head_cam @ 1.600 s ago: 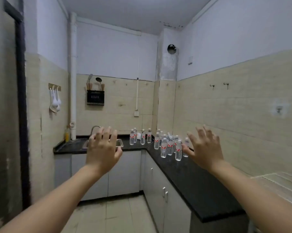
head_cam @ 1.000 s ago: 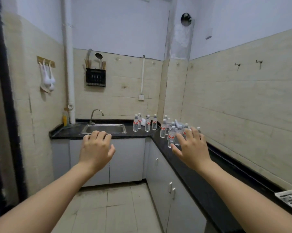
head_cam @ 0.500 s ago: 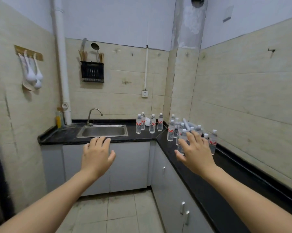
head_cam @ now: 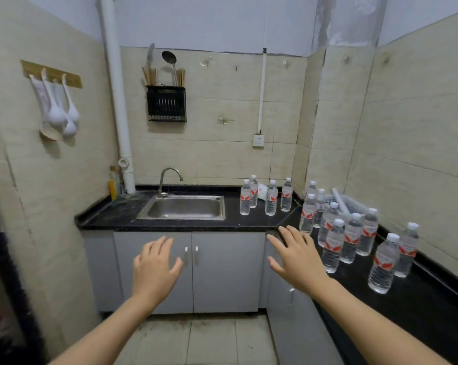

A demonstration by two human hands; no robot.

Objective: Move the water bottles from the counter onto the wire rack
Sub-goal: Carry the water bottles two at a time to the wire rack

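Observation:
Several clear water bottles with red-and-white labels stand on the black L-shaped counter (head_cam: 185, 225). One group (head_cam: 271, 201) is right of the sink, a denser cluster (head_cam: 334, 245) fills the corner, and two more bottles (head_cam: 383, 263) stand nearer on the right run. My left hand (head_cam: 154, 270) hovers open in front of the cabinet doors, holding nothing. My right hand (head_cam: 296, 256) is open with spread fingers, just left of the corner cluster and touching no bottle. The wire rack is out of view.
A steel sink (head_cam: 184, 208) with a tap is set in the counter. A yellow bottle (head_cam: 112, 184) stands by the white pipe (head_cam: 116, 96). A black utensil holder (head_cam: 166, 104) and hanging ladles (head_cam: 60, 114) are on the walls. Grey cabinets (head_cam: 222, 270) sit below; white plastic items (head_cam: 341, 201) lie behind the corner bottles.
The view has come much closer to the counter and turned left. Both open hands have dropped lower; the right hand now sits beside the corner bottles instead of in front of them.

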